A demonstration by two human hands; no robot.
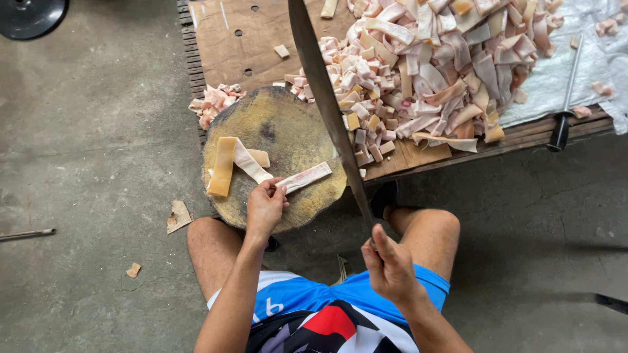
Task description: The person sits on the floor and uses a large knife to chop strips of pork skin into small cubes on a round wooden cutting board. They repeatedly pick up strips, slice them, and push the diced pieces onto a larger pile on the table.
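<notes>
Nearest to me, the person sits low with bare knees spread, and the right hand (390, 265) is clenched around the handle of a long knife (325, 98), whose blade rises steeply toward twelve o'clock, lifted clear of everything below. A little farther out, at about eleven o'clock from that fist, the left hand (265, 206) pinches the near end of a pale strip of pork skin (305, 177), which lies flat on the round chopping block (278, 157), pointing off to two o'clock. I would say the strip is being set in place for cutting, with the blade raised and waiting; the next stroke seems to call for the blade to come down across the strip well away from the pinching fingers, which sit close to the line of fall. Two more strips (237, 163) lie crossed at nine o'clock on the block, touching each other, so the free cutting room is the block's right half. The block's far rim meets the low wooden table (226, 39), where diced pieces (356, 85) crowd right up to that edge. Beyond them, at one o'clock, sits the heap of uncut strips (458, 59), and a sharpening steel (568, 98) hangs over the table's near edge at three o'clock.
</notes>
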